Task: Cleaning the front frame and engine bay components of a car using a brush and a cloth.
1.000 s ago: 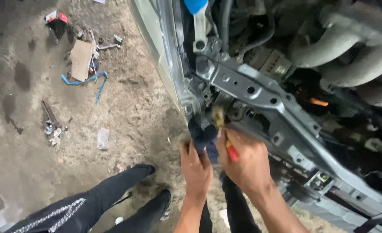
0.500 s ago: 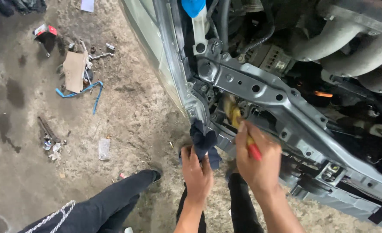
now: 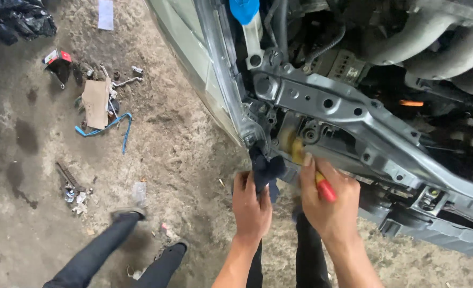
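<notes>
- Your left hand [image 3: 251, 205] is closed around a dark blue rag [image 3: 265, 169]; the fingers wrap its lower end and the bunched top of the rag pokes up above your knuckles, touching the lower corner of the car's front frame
- Your right hand [image 3: 330, 205] is closed on a brush with a red and yellow handle [image 3: 323, 188]; the red end sticks out past your palm toward the right, and your forefinger lies along the yellow part
- The brush's pale bristle head [image 3: 291, 144] is blurred; it sits against the dark opening just under the grey metal crossbar [image 3: 354, 114], just beside the rag; whether the bristles press on the metal you cannot tell
- The two hands are near each other, the rag between them and the frame
- The crossbar runs from the upper middle down to the lower right, with round holes along it; a blue cap [image 3: 244, 9] on a white neck stands above its upper end; grey hoses [image 3: 434, 45] lie at the top right
- Below your arms, your own dark trouser legs show; another person's legs in dark trousers and shoes [image 3: 127, 214] stand at the lower left, well apart from your hands
- On the dirt floor [image 3: 183, 138] at the upper left lie a piece of cardboard [image 3: 95, 102], a blue strap [image 3: 120, 125] and small scattered tools
</notes>
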